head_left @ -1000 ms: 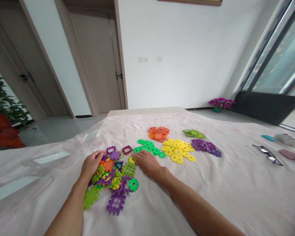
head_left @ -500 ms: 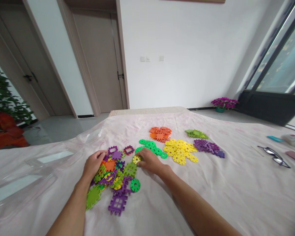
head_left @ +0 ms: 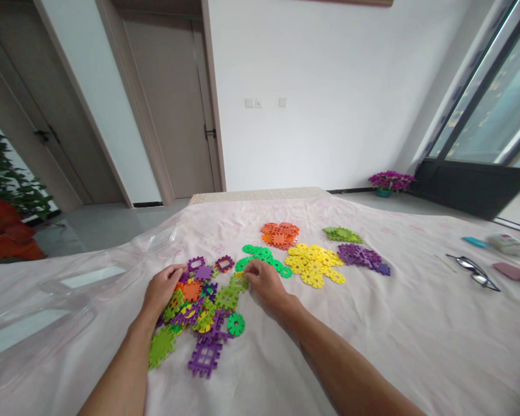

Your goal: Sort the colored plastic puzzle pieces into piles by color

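Note:
A mixed heap of toothed square tiles and round notched discs lies in front of me, with an orange tile (head_left: pixel 191 290), a purple window-like tile (head_left: pixel 205 357) and a green disc (head_left: pixel 236 325) among them. My left hand (head_left: pixel 159 292) rests against the heap's left side, its fingers drawn together; whatever they hold is hidden. At the heap's right edge, my right hand (head_left: pixel 265 284) pinches a yellow notched disc (head_left: pixel 239 274), seen nearly edge-on. Just below that disc are light-green window tiles (head_left: pixel 227 297). Behind the right hand lies a pile of green discs (head_left: pixel 260 253).
Sorted piles lie farther off: orange tiles (head_left: pixel 279 236), yellow discs (head_left: pixel 314 264), purple tiles (head_left: pixel 359 255) and light-green tiles (head_left: pixel 342 234). Clear plastic trays (head_left: pixel 93 277) stand at left. Glasses (head_left: pixel 472 271) and a dark-pink item (head_left: pixel 513 273) lie at right on the pale cloth (head_left: pixel 398 346).
The yellow disc, earlier lying face-up under my right fingers, is now tilted up in their pinch, and a light-green tile beneath shows more. My left hand stays at the heap.

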The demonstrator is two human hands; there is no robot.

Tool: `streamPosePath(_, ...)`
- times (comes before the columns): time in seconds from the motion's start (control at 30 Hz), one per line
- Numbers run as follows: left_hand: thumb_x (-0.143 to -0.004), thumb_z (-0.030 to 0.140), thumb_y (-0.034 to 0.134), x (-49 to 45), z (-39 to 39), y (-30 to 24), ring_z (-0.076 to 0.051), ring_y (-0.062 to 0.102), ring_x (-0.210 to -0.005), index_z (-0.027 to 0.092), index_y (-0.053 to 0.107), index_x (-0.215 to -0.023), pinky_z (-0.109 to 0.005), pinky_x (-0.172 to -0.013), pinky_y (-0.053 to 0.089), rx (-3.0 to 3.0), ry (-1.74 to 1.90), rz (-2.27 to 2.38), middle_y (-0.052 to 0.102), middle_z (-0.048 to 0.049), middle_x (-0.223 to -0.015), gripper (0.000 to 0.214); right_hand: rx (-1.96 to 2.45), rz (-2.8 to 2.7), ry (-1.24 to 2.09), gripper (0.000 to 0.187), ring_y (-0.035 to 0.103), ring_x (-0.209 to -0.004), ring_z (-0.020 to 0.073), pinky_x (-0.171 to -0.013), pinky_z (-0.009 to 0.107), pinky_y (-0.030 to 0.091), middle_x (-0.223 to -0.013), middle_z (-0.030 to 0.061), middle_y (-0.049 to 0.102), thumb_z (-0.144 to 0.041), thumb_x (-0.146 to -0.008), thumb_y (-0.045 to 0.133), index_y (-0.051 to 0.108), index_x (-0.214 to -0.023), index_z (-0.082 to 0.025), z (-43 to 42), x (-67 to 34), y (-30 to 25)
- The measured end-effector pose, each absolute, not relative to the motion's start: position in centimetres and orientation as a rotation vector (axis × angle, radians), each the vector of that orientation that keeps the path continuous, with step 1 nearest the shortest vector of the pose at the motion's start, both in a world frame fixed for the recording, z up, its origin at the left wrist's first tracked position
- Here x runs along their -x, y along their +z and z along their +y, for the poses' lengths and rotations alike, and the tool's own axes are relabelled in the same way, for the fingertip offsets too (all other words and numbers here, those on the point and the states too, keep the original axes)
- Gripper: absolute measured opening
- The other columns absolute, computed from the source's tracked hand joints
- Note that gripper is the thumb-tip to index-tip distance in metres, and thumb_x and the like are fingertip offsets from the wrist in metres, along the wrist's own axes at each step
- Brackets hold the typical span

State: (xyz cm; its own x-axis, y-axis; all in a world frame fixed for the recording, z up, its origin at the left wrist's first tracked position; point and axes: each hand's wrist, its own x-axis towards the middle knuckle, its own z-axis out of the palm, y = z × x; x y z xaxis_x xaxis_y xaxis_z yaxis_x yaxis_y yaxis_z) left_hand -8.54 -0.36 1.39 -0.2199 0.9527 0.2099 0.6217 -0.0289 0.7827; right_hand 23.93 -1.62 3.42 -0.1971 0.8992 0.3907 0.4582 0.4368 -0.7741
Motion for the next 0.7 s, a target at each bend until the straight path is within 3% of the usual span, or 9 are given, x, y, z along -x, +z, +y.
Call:
streamPosePath(0.13, -0.084, 0.048, 0.053, 8.6, -0.2, 1.2, -0.023, 0.068, -0.108, 0.024, 0.074, -0.107, -0.030, -0.098, 0.048, -1.648, 1.136, 1.855, 0.077, -0.0021, -0.110, 0.039, 1.249, -1.683, 0.613, 0.010, 0.057, -0.066, 0.0145, -0.062, 0.025, 0.040, -0.073, -0.0010, 0.066, -0.025, -0.082, 0.058, 0.066, -0.081, -0.019, -0.1, -26.4, 4.2)
streamPosePath(0.33, -0.084, 0.049, 0.054, 8.6, -0.2, 1.2, -0.023, 0.068, -0.108, 0.025, 0.074, -0.108, -0.029, -0.098, 0.048, -1.634, 1.125, 1.860, 0.077, -0.0012, -0.110, 0.039, 1.617, -1.569, 0.288, 0.015, 0.061, -0.070, 0.0160, -0.064, 0.026, 0.039, -0.074, -0.0002, 0.068, -0.028, -0.083, 0.055, 0.068, -0.084, -0.021, 1.3, -33.9, 6.3)
streamPosePath(0.53, -0.083, 0.049, 0.054, 8.4, -0.4, 1.5, -0.023, 0.069, -0.107, 0.025, 0.074, -0.106, -0.029, -0.098, 0.048, -1.635, 1.123, 1.879, 0.077, -0.0017, -0.109, 0.039, 1.772, -1.484, -0.057, 0.019, 0.061, -0.092, 0.0217, -0.077, 0.031, 0.043, -0.100, 0.0063, 0.071, -0.031, -0.085, 0.056, 0.073, -0.090, -0.023, 1.1, -37.0, 7.2)
streamPosePath(0.7, -0.084, 0.049, 0.053, 8.4, -0.5, 1.6, -0.023, 0.068, -0.110, 0.025, 0.073, -0.107, -0.030, -0.100, 0.047, -1.639, 1.113, 1.863, 0.077, -0.0025, -0.112, 0.039, 1.432, -1.807, 0.228, 0.016, 0.063, -0.079, 0.0176, -0.075, 0.028, 0.046, -0.088, 0.0028, 0.072, -0.024, -0.087, 0.056, 0.072, -0.088, -0.022, 0.5, -32.1, 6.6)
